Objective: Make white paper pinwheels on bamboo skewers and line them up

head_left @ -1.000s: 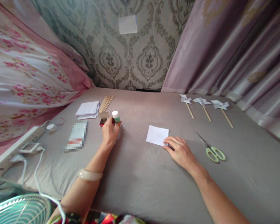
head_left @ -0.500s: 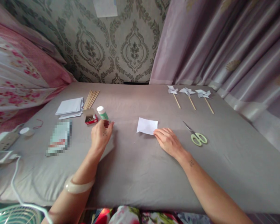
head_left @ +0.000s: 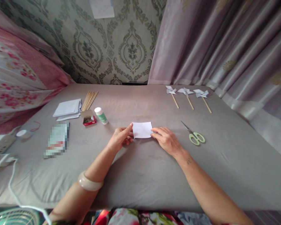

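Observation:
A small white sheet of paper (head_left: 142, 130) is held just over the cloth-covered surface, in the middle of the view. My left hand (head_left: 121, 136) pinches its left edge between thumb and fingers. At the opposite edge, my right hand (head_left: 166, 139) grips the sheet with thumb and fingertips. Right of that hand lie scissors (head_left: 195, 136) with pale green handles, their blades pointing away to the upper left. A glue bottle (head_left: 101, 116) with a white cap and green label stands beyond my left hand.
At the back right lie three paper pinwheels (head_left: 186, 92) on sticks. Toward the back left are wooden sticks (head_left: 90, 100), folded white paper (head_left: 67, 108), and a small red box (head_left: 89, 121) of metal pieces. A blurred packet (head_left: 57, 139) and a power strip (head_left: 2, 143) lie further left.
My left hand has moved right, from beside the glue bottle to the paper, and taken its left edge. My right hand has kept hold of the right edge.

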Demonstrator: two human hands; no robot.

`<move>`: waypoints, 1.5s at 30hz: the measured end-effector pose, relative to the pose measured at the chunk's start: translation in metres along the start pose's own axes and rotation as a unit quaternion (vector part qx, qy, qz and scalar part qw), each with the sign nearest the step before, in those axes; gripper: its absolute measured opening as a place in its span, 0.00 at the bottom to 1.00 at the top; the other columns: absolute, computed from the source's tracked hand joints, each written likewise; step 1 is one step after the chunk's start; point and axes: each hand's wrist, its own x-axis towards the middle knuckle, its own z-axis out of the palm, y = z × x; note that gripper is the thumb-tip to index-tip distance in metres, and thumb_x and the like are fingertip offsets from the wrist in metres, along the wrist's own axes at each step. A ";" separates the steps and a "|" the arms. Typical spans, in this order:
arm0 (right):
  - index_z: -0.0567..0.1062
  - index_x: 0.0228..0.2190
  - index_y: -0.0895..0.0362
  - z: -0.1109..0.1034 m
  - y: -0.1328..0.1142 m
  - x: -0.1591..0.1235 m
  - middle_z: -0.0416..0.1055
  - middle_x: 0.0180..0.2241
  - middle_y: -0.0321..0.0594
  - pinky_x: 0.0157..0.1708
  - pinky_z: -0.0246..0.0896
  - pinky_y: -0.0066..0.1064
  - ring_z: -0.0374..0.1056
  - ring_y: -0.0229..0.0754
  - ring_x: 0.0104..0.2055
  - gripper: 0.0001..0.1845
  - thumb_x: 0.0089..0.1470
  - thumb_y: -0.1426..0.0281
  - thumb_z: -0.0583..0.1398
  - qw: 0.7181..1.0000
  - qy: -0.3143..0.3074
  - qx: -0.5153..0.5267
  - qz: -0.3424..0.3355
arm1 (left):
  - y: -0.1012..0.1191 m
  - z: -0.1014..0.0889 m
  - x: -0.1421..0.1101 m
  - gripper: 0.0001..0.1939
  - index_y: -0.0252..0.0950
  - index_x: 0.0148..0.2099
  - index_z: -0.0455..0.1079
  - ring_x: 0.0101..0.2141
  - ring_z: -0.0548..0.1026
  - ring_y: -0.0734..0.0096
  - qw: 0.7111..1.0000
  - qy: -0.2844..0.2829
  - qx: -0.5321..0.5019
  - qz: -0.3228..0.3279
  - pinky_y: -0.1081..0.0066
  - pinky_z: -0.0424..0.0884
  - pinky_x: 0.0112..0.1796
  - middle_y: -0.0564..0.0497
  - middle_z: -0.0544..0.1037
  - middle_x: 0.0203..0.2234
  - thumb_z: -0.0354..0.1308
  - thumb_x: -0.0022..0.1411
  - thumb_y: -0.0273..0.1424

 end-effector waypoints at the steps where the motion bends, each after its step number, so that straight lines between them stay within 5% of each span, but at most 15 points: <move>1: 0.78 0.35 0.53 0.000 0.001 0.000 0.75 0.42 0.41 0.42 0.61 0.35 0.69 0.42 0.41 0.13 0.59 0.77 0.55 1.000 0.001 -0.001 -0.005 | -0.001 0.000 0.000 0.22 0.30 0.32 0.72 0.14 0.65 0.82 1.000 -0.002 0.000 0.001 0.78 0.54 0.12 0.48 0.77 0.23 0.62 0.51 0.48; 6: 0.78 0.36 0.53 -0.002 0.001 0.003 0.75 0.43 0.42 0.44 0.61 0.37 0.68 0.44 0.43 0.14 0.58 0.78 0.55 1.000 0.000 0.001 0.014 | -0.009 0.002 0.002 0.12 0.31 0.29 0.71 0.10 0.60 0.82 0.999 -0.001 0.053 0.003 0.79 0.51 0.12 0.57 0.67 0.10 0.66 0.46 0.35; 12: 0.74 0.46 0.53 -0.001 -0.019 0.009 0.71 0.46 0.46 0.45 0.59 0.40 0.66 0.48 0.45 0.16 0.55 0.75 0.59 0.995 0.010 0.017 0.094 | -0.013 0.005 0.003 0.12 0.33 0.29 0.68 0.09 0.59 0.81 0.999 0.024 0.036 -0.006 0.78 0.50 0.13 0.59 0.65 0.08 0.64 0.47 0.36; 23: 0.76 0.34 0.54 0.015 -0.035 0.027 0.72 0.35 0.42 0.37 0.55 0.35 0.65 0.43 0.38 0.09 0.60 0.73 0.55 0.999 -0.031 -0.006 0.023 | -0.012 -0.001 0.005 0.06 0.33 0.27 0.68 0.09 0.58 0.80 0.999 -0.003 0.004 -0.034 0.77 0.49 0.13 0.58 0.64 0.07 0.59 0.52 0.30; 27: 0.76 0.30 0.54 0.015 -0.037 0.027 0.72 0.32 0.40 0.35 0.54 0.34 0.65 0.42 0.35 0.09 0.60 0.72 0.56 0.999 -0.043 -0.008 0.026 | -0.014 -0.001 0.001 0.07 0.34 0.30 0.69 0.12 0.62 0.78 0.996 0.041 0.072 0.025 0.76 0.55 0.15 0.54 0.72 0.15 0.58 0.54 0.32; 31: 0.77 0.30 0.54 0.014 -0.041 0.028 0.73 0.31 0.39 0.36 0.57 0.32 0.67 0.42 0.35 0.08 0.59 0.69 0.58 0.995 -0.070 0.026 0.061 | -0.015 -0.004 -0.007 0.06 0.35 0.32 0.71 0.22 0.70 0.73 0.933 0.141 0.259 0.204 0.73 0.64 0.25 0.50 0.77 0.24 0.58 0.56 0.33; 35: 0.78 0.32 0.54 0.013 -0.041 0.030 0.74 0.33 0.39 0.37 0.59 0.30 0.69 0.41 0.36 0.07 0.58 0.69 0.59 0.981 -0.101 0.109 0.126 | -0.021 -0.008 -0.006 0.06 0.37 0.35 0.74 0.33 0.74 0.68 0.862 0.065 0.373 0.338 0.71 0.68 0.37 0.48 0.78 0.31 0.55 0.59 0.28; 45: 0.78 0.30 0.56 0.012 -0.039 0.038 0.75 0.34 0.40 0.37 0.60 0.28 0.70 0.39 0.36 0.09 0.57 0.70 0.58 0.942 -0.135 0.208 0.227 | -0.028 -0.006 -0.011 0.11 0.35 0.36 0.73 0.40 0.73 0.65 0.778 0.041 0.501 0.376 0.68 0.69 0.42 0.47 0.78 0.36 0.49 0.65 0.27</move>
